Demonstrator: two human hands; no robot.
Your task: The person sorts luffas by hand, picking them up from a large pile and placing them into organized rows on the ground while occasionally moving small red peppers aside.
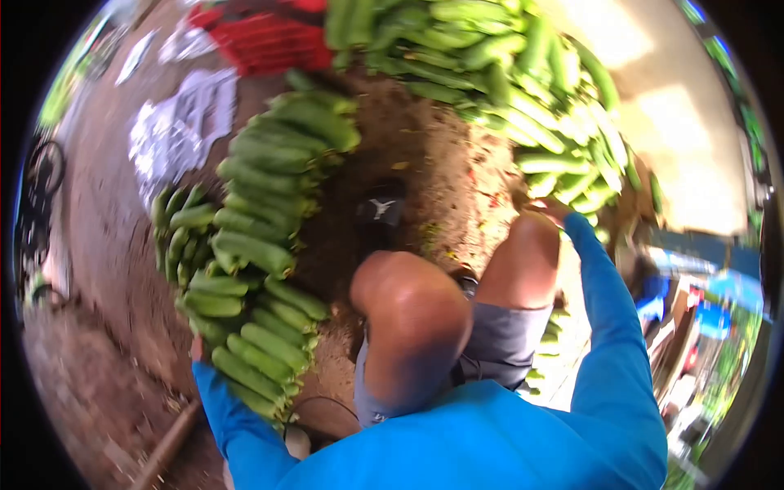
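Note:
Long green vegetables (273,167) lie side by side in a stacked row on the ground at the left. At that row's outer edge, low on the left, my left hand (197,349) is next to the green pieces; only a small part of it shows. A larger heap of the same vegetables (465,49) curves from the top middle to the right. My right hand (552,210) is beyond my right knee, near the lower end of this heap. Its fingers are blurred and partly hidden, and I cannot make out anything in them.
A red crate (265,41) stands at the top left. Crumpled plastic bags (184,122) lie on the ground below it. My bent knees are between the two heaps. A wooden pole (167,445) lies at the bottom left, and mixed items (710,318) stand at the right.

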